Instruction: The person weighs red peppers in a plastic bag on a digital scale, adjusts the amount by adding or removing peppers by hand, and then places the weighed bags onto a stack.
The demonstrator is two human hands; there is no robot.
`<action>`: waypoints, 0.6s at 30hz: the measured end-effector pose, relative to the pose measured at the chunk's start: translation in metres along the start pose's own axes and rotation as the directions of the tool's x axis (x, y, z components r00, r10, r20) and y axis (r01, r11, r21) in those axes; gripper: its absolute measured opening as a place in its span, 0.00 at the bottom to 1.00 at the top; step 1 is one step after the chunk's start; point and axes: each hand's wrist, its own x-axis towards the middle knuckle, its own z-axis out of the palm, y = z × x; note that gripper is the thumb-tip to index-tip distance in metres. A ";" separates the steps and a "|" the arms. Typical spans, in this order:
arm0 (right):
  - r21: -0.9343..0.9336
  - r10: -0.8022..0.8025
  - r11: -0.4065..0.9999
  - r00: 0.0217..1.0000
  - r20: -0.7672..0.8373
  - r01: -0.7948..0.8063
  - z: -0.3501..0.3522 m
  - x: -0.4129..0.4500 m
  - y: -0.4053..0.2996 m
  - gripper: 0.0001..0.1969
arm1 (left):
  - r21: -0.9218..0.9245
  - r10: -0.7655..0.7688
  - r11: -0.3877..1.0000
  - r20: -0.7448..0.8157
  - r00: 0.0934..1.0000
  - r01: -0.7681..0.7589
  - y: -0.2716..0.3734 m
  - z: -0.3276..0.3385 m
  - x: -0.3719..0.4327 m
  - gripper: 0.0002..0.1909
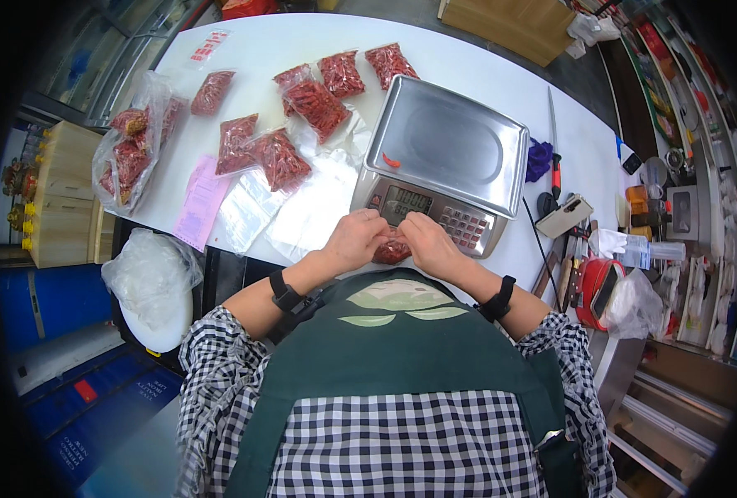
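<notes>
Both hands meet at the table's front edge, before a digital weighing scale (pixel 493 239). My left hand (pixel 359 236) and my right hand (pixel 429 239) pinch the top of a clear plastic bag of dried red chillies (pixel 393 251), which hangs partly hidden under the fingers. On the scale's steel pan (pixel 446 137) lies a single red chilli (pixel 391 160). Left of the scale are flat clear plastic bags (pixel 250 208) and white plastic sheeting (pixel 315 202). Behind these lie several filled chilli bags (pixel 281 160).
A larger clear bag holding several packets (pixel 129 159) sits at the table's left, near a pink paper slip (pixel 200 202). To the right are a phone (pixel 564 216), a red-handled long tool (pixel 556 177), a purple cloth-like item (pixel 538 160), knives (pixel 568 267) and a black cable (pixel 533 230).
</notes>
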 end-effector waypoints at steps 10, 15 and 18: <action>-0.105 0.146 0.984 0.989 0.017 -0.144 -0.022 -0.044 0.043 0.08 | 0.030 -0.103 0.994 -0.067 0.992 0.105 -0.013 -0.015 -0.014 0.07; -0.093 0.304 0.948 0.952 -0.023 -0.305 -0.074 -0.033 0.045 0.05 | -0.120 -0.336 0.935 0.006 0.942 0.334 -0.053 -0.071 -0.044 0.06; -0.030 0.194 0.980 0.980 -0.048 -0.196 -0.065 0.023 0.030 0.07 | -0.176 -0.356 0.920 -0.005 0.934 0.350 -0.037 -0.078 -0.032 0.05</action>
